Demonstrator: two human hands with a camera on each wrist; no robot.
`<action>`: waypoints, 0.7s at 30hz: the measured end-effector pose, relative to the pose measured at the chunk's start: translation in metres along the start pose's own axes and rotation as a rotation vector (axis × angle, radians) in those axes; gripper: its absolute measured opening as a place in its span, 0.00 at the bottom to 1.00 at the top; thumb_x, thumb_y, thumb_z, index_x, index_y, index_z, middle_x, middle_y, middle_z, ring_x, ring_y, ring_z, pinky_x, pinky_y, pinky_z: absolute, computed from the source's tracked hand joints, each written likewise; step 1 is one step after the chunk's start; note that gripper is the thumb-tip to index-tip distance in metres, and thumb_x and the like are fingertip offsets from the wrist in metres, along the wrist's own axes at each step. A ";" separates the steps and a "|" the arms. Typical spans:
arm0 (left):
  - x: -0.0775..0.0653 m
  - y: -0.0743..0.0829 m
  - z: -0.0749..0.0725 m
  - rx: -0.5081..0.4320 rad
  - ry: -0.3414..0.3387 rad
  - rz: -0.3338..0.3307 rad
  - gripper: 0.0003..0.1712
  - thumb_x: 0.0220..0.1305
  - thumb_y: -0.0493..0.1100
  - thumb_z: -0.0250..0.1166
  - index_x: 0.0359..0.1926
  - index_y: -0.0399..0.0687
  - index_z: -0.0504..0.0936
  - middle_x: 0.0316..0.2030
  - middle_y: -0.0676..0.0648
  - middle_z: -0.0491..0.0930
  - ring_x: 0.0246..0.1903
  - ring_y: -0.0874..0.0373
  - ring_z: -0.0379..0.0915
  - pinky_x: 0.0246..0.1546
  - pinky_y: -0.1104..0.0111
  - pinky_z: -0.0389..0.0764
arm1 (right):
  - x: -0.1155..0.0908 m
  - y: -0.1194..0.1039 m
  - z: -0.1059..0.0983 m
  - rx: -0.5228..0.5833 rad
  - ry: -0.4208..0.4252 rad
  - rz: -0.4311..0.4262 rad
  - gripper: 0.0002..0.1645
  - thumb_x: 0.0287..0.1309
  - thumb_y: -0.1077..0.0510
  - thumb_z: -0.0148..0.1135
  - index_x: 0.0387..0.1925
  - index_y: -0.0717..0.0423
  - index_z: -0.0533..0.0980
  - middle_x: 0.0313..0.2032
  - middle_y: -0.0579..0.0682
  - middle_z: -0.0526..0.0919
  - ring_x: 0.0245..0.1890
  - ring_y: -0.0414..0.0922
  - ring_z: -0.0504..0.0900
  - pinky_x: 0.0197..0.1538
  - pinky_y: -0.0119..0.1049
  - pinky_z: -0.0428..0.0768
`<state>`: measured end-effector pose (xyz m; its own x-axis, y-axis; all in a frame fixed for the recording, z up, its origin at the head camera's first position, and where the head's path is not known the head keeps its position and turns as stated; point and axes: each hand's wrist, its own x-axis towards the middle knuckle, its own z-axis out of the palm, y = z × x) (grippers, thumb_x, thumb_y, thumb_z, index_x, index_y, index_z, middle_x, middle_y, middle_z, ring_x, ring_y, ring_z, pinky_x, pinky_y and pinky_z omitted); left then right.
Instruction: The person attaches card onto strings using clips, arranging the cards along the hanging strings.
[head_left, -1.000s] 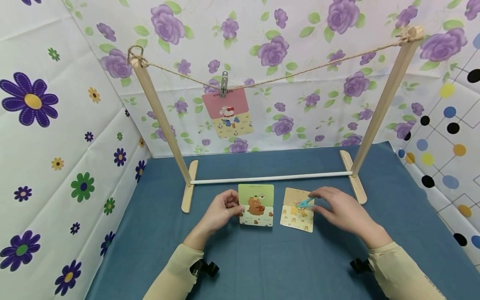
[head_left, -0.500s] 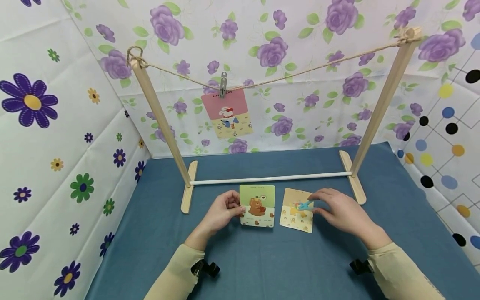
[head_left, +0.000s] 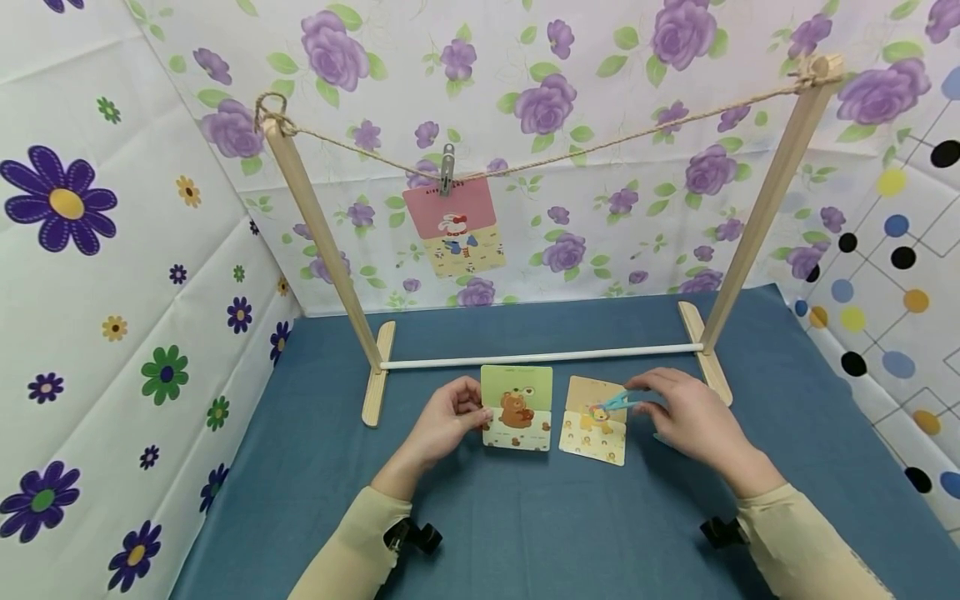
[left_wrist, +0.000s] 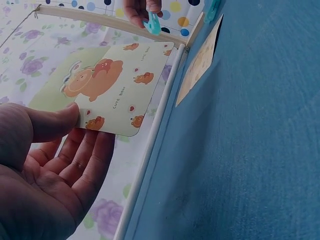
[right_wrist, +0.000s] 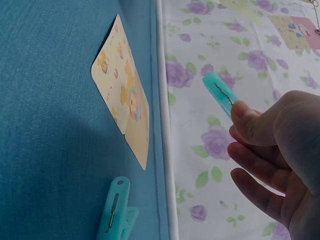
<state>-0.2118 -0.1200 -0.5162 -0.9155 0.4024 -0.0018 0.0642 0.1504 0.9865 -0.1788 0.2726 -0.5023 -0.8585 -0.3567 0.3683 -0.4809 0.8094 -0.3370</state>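
Note:
In the head view my left hand (head_left: 450,417) pinches the left edge of a green and cream bear card (head_left: 516,429); thumb and fingers show on it in the left wrist view. The card is held up off the table. My right hand (head_left: 693,421) pinches a teal clothespin (head_left: 617,402) above a yellow lion card (head_left: 588,442) that lies on the table. The right wrist view shows that clothespin (right_wrist: 217,90) between thumb and index finger, the other fingers loosely bent. A second teal clothespin (right_wrist: 116,212) lies on the table, mostly hidden under my right hand in the head view.
Behind the hands stands a wooden frame with two posts (head_left: 318,237) and a white crossbar (head_left: 540,358). A sagging rope (head_left: 630,136) joins the post tops. From it hangs a pink and yellow rabbit card (head_left: 453,208) in a grey clip (head_left: 447,171). Blue cloth (head_left: 525,517) covers the table.
My right hand has lifted slightly with the clothespin, and a bit of the second clothespin now shows beneath it. My left hand has shifted the bear card slightly right and up.

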 end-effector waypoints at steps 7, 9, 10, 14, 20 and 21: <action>0.001 0.003 0.000 -0.005 0.010 0.028 0.07 0.73 0.28 0.67 0.46 0.37 0.77 0.37 0.42 0.84 0.36 0.52 0.84 0.47 0.35 0.81 | 0.000 -0.002 -0.003 0.001 0.034 0.017 0.17 0.58 0.65 0.80 0.49 0.53 0.87 0.44 0.50 0.88 0.38 0.45 0.85 0.36 0.44 0.82; 0.001 0.002 0.000 -0.008 0.015 0.030 0.07 0.73 0.28 0.67 0.46 0.36 0.77 0.37 0.43 0.84 0.36 0.52 0.84 0.47 0.34 0.81 | 0.001 -0.002 -0.003 0.003 0.047 0.014 0.16 0.58 0.66 0.80 0.48 0.54 0.88 0.43 0.50 0.88 0.35 0.43 0.83 0.34 0.42 0.81; 0.001 0.002 0.000 -0.008 0.015 0.032 0.07 0.73 0.28 0.67 0.47 0.36 0.77 0.37 0.43 0.84 0.36 0.51 0.84 0.47 0.34 0.81 | 0.001 -0.003 -0.003 0.003 0.055 0.013 0.16 0.57 0.67 0.80 0.47 0.54 0.88 0.42 0.50 0.88 0.34 0.42 0.82 0.34 0.41 0.80; 0.000 0.000 -0.001 -0.006 0.017 0.037 0.07 0.73 0.28 0.67 0.47 0.35 0.77 0.37 0.42 0.84 0.36 0.50 0.85 0.47 0.35 0.81 | 0.002 -0.004 -0.003 0.010 0.091 0.004 0.16 0.55 0.69 0.80 0.45 0.55 0.89 0.40 0.51 0.89 0.31 0.40 0.81 0.31 0.38 0.78; 0.001 0.002 -0.001 0.001 0.029 0.043 0.07 0.74 0.28 0.67 0.46 0.37 0.77 0.36 0.42 0.83 0.36 0.50 0.84 0.47 0.35 0.81 | 0.004 -0.007 -0.008 0.018 0.122 0.019 0.15 0.55 0.71 0.79 0.43 0.55 0.90 0.38 0.48 0.88 0.31 0.40 0.82 0.28 0.36 0.77; 0.001 0.002 -0.001 0.004 0.032 0.045 0.07 0.73 0.29 0.67 0.46 0.37 0.77 0.36 0.42 0.83 0.36 0.50 0.84 0.46 0.35 0.82 | 0.004 -0.008 -0.009 0.020 0.122 0.025 0.15 0.55 0.72 0.79 0.43 0.55 0.89 0.37 0.48 0.88 0.31 0.41 0.82 0.29 0.36 0.77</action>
<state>-0.2135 -0.1204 -0.5137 -0.9237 0.3802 0.0481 0.1075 0.1367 0.9848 -0.1768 0.2694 -0.4902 -0.8428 -0.2758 0.4622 -0.4639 0.8077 -0.3639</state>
